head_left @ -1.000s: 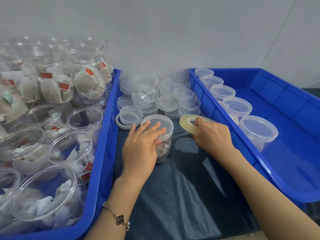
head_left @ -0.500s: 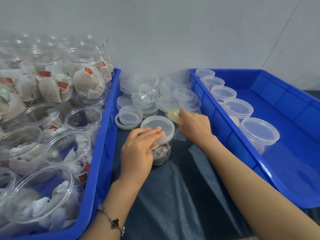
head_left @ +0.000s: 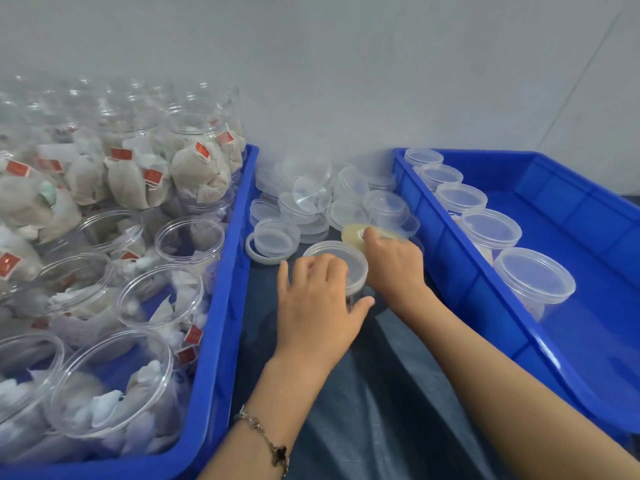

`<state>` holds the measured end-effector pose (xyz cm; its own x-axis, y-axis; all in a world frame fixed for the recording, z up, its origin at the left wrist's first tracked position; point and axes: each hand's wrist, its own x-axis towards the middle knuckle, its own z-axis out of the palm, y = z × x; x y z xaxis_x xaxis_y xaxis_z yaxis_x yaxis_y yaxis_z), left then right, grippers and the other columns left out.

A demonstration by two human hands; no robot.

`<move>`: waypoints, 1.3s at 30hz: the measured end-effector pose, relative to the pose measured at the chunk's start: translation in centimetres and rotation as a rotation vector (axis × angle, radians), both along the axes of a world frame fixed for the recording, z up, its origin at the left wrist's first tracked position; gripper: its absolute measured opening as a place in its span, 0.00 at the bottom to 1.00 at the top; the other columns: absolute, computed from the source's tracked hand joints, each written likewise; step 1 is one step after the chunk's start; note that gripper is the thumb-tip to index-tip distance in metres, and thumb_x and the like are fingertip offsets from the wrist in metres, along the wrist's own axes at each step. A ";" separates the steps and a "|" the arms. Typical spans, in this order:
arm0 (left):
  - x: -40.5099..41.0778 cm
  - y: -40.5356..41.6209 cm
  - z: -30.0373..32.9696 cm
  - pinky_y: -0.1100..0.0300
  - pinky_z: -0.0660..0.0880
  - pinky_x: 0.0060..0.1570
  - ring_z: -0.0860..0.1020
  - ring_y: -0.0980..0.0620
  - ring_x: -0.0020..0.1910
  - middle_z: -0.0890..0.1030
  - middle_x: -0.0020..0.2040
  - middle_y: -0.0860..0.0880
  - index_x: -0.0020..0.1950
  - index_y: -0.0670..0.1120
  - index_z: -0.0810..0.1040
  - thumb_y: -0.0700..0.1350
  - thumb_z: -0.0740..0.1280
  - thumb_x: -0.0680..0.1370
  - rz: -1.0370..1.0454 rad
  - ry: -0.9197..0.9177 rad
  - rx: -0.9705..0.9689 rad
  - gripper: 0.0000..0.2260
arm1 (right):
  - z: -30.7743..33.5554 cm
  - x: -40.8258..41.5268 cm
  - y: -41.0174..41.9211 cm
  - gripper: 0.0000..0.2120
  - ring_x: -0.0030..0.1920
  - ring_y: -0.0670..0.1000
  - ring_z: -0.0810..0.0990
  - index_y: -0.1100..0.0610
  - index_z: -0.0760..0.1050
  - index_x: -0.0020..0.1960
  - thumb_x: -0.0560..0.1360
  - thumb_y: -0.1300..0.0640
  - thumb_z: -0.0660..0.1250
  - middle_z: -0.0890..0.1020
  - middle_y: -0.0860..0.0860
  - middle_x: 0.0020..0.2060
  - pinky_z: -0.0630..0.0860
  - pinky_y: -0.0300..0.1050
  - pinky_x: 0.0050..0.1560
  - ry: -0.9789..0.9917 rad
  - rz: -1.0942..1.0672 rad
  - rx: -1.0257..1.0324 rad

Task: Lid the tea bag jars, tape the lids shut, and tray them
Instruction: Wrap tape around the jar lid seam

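Jars [head_left: 189, 242] of tea bags without lids filled the left blue tray [head_left: 221, 341], some stacked at the back, so most of the work was left to do. Just right of that tray, on the dark counter [head_left: 363, 410], lay a heap of loose clear lids [head_left: 311, 199], with a spare ring of tape [head_left: 258, 252] at its near edge. In front of the heap stood the jar in hand [head_left: 353, 292], its lid [head_left: 341, 259] already on. The left hand [head_left: 318, 306] held it steady, fingers curled over the lid and thumb against the jar's side. The right hand [head_left: 391, 261] gripped a tape roll [head_left: 358, 233] at the far rim of that lid; I judged the taping was only beginning, though no strip of tape could be made out. Further right, the right blue tray [head_left: 450, 268] held five lidded jars [head_left: 533, 278] in a row along its left wall, and whether they were taped could not be told. Much bare tray floor remained.
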<state>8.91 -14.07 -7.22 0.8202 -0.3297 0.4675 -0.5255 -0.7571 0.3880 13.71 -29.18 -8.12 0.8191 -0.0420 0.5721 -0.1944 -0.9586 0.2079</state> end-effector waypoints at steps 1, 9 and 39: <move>0.0 -0.5 0.3 0.39 0.69 0.60 0.75 0.41 0.55 0.79 0.51 0.45 0.54 0.44 0.78 0.57 0.75 0.65 0.037 -0.015 0.043 0.25 | 0.3 -0.4 0.2 0.16 0.14 0.48 0.68 0.56 0.71 0.28 0.51 0.56 0.79 0.69 0.48 0.15 0.52 0.32 0.22 -0.020 -0.048 -0.060; 0.8 -0.7 0.4 0.52 0.65 0.57 0.71 0.46 0.61 0.74 0.66 0.51 0.68 0.52 0.72 0.54 0.66 0.76 0.052 -0.043 0.193 0.21 | 1.0 -2.8 -0.5 0.12 0.26 0.52 0.70 0.55 0.66 0.50 0.71 0.52 0.65 0.72 0.48 0.29 0.60 0.40 0.26 0.223 -0.026 0.109; 0.8 3.3 -1.1 0.65 0.46 0.71 0.59 0.58 0.72 0.69 0.67 0.61 0.66 0.52 0.74 0.33 0.62 0.77 -0.139 0.166 -0.212 0.22 | 2.7 -10.2 -0.7 0.22 0.27 0.54 0.64 0.54 0.60 0.33 0.74 0.37 0.55 0.66 0.48 0.24 0.49 0.41 0.25 0.162 -0.193 0.258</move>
<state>9.71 -10.73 -8.33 0.8449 -0.3534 0.4016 -0.5348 -0.5752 0.6189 3.46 -29.88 -5.43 0.8614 -0.3304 0.3859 -0.3609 -0.9326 0.0072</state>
